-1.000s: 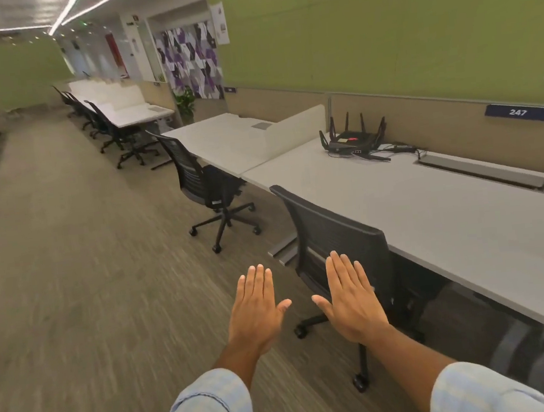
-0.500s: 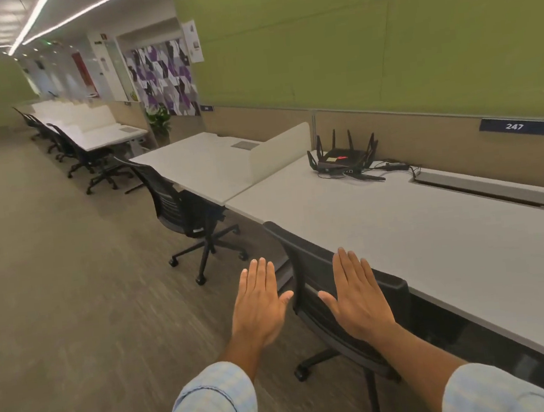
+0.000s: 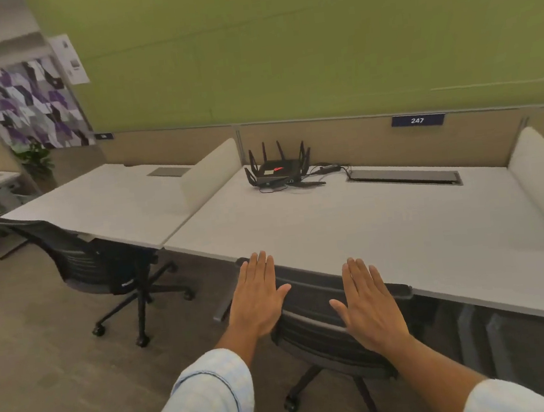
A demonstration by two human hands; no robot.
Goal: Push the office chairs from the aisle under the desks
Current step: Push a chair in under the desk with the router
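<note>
The head camera is looking forward and down from above the near desk [image 3: 350, 227]. It is facing the far green wall [image 3: 279, 37].

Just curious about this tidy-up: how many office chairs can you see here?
2: one chair under both hands at the near desk, another chair at the left desk. Others may be hidden beyond.

There's a black router [image 3: 277, 171] with a bunch of antennas and loose cables [image 3: 324, 170], a blue 247 sign [image 3: 417, 120] on the partition, and a potted plant [image 3: 36, 161] under some purple wall art [image 3: 23, 106].
</note>
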